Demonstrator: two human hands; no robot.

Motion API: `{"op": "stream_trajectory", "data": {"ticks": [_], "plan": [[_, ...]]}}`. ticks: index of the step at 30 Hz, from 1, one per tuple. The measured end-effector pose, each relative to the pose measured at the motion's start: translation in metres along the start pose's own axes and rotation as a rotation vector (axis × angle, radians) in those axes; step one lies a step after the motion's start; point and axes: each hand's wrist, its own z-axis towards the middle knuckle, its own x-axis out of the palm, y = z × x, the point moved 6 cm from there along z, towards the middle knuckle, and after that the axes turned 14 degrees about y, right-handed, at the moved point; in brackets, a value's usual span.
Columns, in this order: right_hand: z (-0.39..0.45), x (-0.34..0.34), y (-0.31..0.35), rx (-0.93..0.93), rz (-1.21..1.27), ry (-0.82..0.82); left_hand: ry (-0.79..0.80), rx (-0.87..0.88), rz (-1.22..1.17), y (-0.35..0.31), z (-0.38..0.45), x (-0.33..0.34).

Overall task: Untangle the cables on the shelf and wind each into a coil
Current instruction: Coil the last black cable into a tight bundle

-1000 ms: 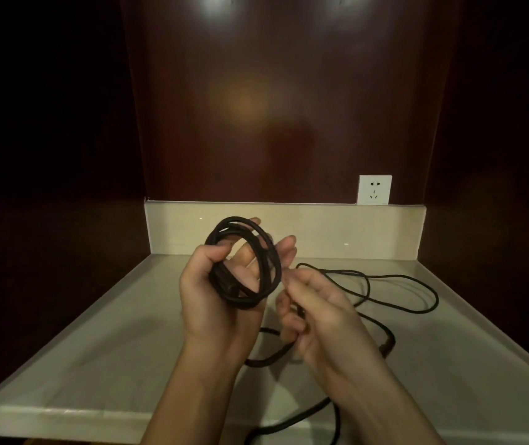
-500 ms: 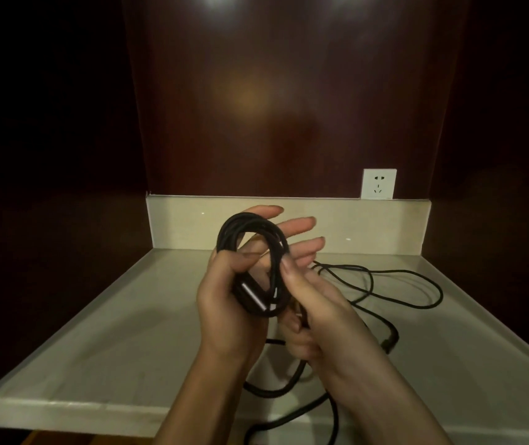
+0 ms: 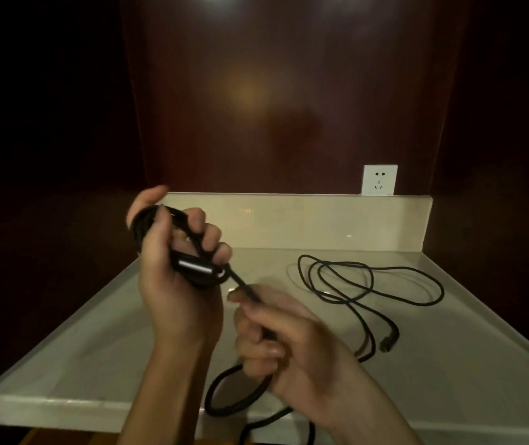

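Over on the left we have our left hand (image 3: pixel 179 268) raised above the pale stone shelf (image 3: pixel 80 345), fingers curled tight round a coil of thick black cable (image 3: pixel 147 226); the loops bulge out past the thumb side and a short cylindrical connector with a silvery sheen (image 3: pixel 194 266) lies across the palm. From that bundle a straight run of the same cable slants down and to the right into our right hand (image 3: pixel 285 338), which is blurred but plainly closed round the strand, forefinger and thumb pinching it near the top. Below that fist the cable drops into a loose loop (image 3: pixel 234 393) on the front edge of the shelf and trails off the bottom of the view. Further right, well apart from both hands, a thin black cord (image 3: pixel 372 284) sprawls in open loops on the shelf, its plug end (image 3: pixel 388 340) lying nearest us. Behind it, above the cream upstand (image 3: pixel 321 220), sits a white wall socket (image 3: pixel 379 180) on the dark wood back panel (image 3: pixel 288 91); no writing on it that we can read.
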Motion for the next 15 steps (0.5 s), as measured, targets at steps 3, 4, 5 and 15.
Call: {"op": "stream_trajectory", "data": {"ticks": [3,4,5,15], "plan": [[0.003,0.002,-0.013,0.092,-0.079,0.045,-0.055,0.136,0.273,-0.017,-0.003,-0.002],[0.004,0.001,-0.014,0.095,-0.103,0.048,-0.058,0.165,0.356,-0.02,-0.004,0.0],[0.005,-0.001,-0.015,0.1,-0.137,0.047,-0.058,0.178,0.409,-0.022,-0.004,0.001],[-0.005,-0.001,-0.011,0.21,-0.329,0.029,-0.118,0.232,0.907,-0.027,-0.007,-0.009]]}}
